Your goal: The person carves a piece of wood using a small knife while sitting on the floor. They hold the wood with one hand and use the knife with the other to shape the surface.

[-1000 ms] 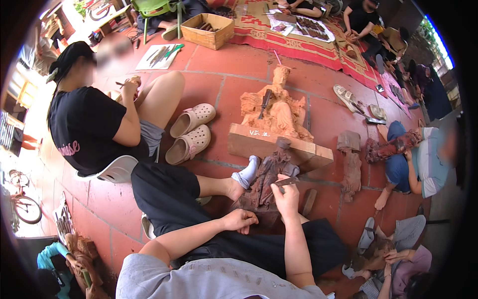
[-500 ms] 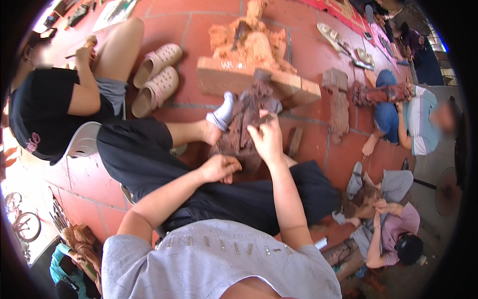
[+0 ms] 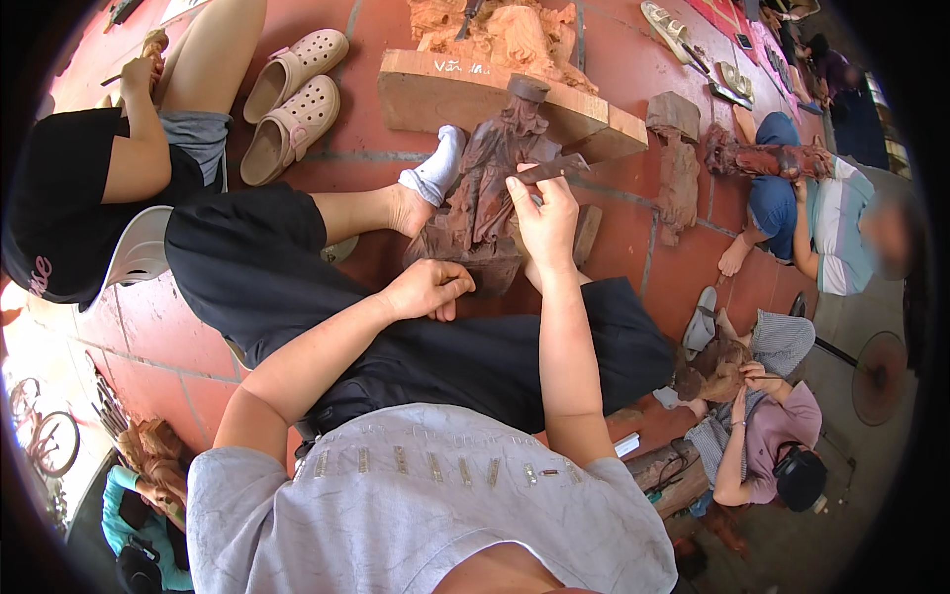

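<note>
A dark reddish-brown carved wooden figure (image 3: 495,163) with a flat-topped hat stands on its rough base between my legs. My right hand (image 3: 547,213) is raised at the figure's right side, pinching a dark brown flat strip (image 3: 552,169) between thumb and fingers. The strip's exact kind cannot be made out. My left hand (image 3: 427,290) rests by my thigh, near the base's lower left, its fingers loosely curled and no object visible in them. A foot in a pale grey sock (image 3: 435,170) is against the figure's left side.
Beyond the figure lies a thick wooden block (image 3: 515,94) bearing an orange carving. Beige clogs (image 3: 297,114) sit to the left, and another carved piece (image 3: 677,163) lies at right. Several people work around me; one in a black shirt (image 3: 64,188) sits close at left.
My right hand has lifted away from the figure's front, and the strip now shows plainly. More of the figure is uncovered. The whole view has shifted slightly; my left hand stays by my thigh.
</note>
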Demonstrator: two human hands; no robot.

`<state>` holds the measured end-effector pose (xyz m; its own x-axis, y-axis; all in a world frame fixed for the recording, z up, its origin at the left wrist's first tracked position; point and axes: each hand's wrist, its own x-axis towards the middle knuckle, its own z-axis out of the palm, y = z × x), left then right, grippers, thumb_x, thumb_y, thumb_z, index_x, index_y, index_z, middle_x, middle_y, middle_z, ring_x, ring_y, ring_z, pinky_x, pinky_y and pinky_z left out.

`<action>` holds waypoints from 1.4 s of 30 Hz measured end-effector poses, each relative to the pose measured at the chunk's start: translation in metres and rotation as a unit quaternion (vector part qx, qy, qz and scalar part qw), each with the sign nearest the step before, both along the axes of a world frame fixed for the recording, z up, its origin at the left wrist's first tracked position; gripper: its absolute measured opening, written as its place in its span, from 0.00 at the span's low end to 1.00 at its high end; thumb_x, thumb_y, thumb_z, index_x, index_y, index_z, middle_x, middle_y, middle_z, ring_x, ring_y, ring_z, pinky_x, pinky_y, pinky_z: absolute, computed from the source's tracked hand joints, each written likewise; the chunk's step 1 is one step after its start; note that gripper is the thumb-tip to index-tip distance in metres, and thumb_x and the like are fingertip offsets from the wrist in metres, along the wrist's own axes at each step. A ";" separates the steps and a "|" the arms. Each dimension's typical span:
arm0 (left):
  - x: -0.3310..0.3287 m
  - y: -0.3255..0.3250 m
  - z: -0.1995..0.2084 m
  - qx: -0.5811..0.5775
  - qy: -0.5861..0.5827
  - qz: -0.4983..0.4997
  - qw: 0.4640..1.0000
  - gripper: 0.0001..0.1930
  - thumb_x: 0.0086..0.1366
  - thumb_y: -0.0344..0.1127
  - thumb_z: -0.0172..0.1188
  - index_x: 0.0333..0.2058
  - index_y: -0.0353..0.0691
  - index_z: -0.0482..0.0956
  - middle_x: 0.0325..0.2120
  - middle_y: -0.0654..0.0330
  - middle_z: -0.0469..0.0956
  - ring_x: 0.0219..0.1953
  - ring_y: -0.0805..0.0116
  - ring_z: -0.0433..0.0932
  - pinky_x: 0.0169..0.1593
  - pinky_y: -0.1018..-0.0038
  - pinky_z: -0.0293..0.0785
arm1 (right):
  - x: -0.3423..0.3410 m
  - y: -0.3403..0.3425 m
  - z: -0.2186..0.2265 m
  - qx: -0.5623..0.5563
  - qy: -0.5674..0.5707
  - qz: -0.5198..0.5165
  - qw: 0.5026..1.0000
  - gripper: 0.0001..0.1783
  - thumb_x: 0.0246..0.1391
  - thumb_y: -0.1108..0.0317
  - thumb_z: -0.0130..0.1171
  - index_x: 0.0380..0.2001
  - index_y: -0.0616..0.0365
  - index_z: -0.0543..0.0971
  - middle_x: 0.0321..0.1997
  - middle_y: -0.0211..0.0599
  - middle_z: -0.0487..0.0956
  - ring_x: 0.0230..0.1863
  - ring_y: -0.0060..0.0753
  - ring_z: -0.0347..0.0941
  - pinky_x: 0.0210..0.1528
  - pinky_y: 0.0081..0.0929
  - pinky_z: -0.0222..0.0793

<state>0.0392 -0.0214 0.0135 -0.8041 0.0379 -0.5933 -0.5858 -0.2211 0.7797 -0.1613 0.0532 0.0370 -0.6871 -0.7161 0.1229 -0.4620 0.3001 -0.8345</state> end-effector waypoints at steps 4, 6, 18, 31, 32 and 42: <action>-0.001 -0.001 -0.003 0.003 0.004 -0.007 1.000 0.15 0.73 0.38 0.48 0.46 0.34 0.78 0.19 0.60 0.79 0.20 0.77 0.77 0.25 0.80 0.74 | 0.013 0.005 -0.005 -0.041 0.134 0.041 0.989 0.10 0.50 0.69 0.68 0.35 0.61 0.81 0.48 0.46 0.78 0.45 0.46 0.77 0.47 0.35 0.72; 0.000 0.001 -0.003 0.001 0.007 -0.009 1.000 0.15 0.73 0.38 0.48 0.46 0.34 0.78 0.19 0.60 0.79 0.20 0.76 0.78 0.25 0.80 0.74 | 0.014 0.006 -0.005 -0.017 0.163 0.058 0.985 0.10 0.48 0.69 0.69 0.33 0.61 0.81 0.46 0.44 0.78 0.40 0.46 0.76 0.42 0.37 0.72; 0.000 0.001 -0.004 -0.003 0.006 -0.005 1.000 0.15 0.74 0.39 0.49 0.45 0.34 0.78 0.19 0.60 0.79 0.20 0.76 0.78 0.25 0.80 0.74 | 0.002 0.000 0.008 0.034 0.076 0.034 0.996 0.11 0.50 0.68 0.69 0.35 0.60 0.82 0.42 0.41 0.81 0.45 0.42 0.78 0.47 0.32 0.73; 0.001 0.002 -0.002 -0.001 0.007 0.005 1.000 0.14 0.72 0.38 0.50 0.43 0.35 0.79 0.19 0.59 0.80 0.21 0.75 0.79 0.25 0.78 0.75 | -0.003 -0.008 0.005 0.009 -0.041 -0.011 0.999 0.12 0.52 0.67 0.69 0.36 0.63 0.82 0.39 0.39 0.81 0.34 0.31 0.79 0.39 0.27 0.74; 0.000 -0.001 -0.001 -0.008 0.009 0.006 1.000 0.14 0.72 0.38 0.50 0.44 0.35 0.79 0.19 0.59 0.80 0.21 0.75 0.79 0.25 0.78 0.75 | -0.002 -0.008 0.005 0.022 -0.027 -0.017 0.999 0.12 0.52 0.67 0.69 0.36 0.63 0.82 0.39 0.38 0.81 0.34 0.30 0.79 0.39 0.27 0.74; 0.000 -0.001 -0.002 -0.009 0.008 -0.008 1.000 0.14 0.73 0.38 0.49 0.45 0.35 0.78 0.19 0.60 0.80 0.21 0.76 0.78 0.26 0.79 0.75 | -0.006 -0.007 0.000 0.041 0.019 -0.003 0.999 0.11 0.52 0.69 0.68 0.38 0.63 0.82 0.38 0.38 0.82 0.37 0.30 0.80 0.42 0.27 0.74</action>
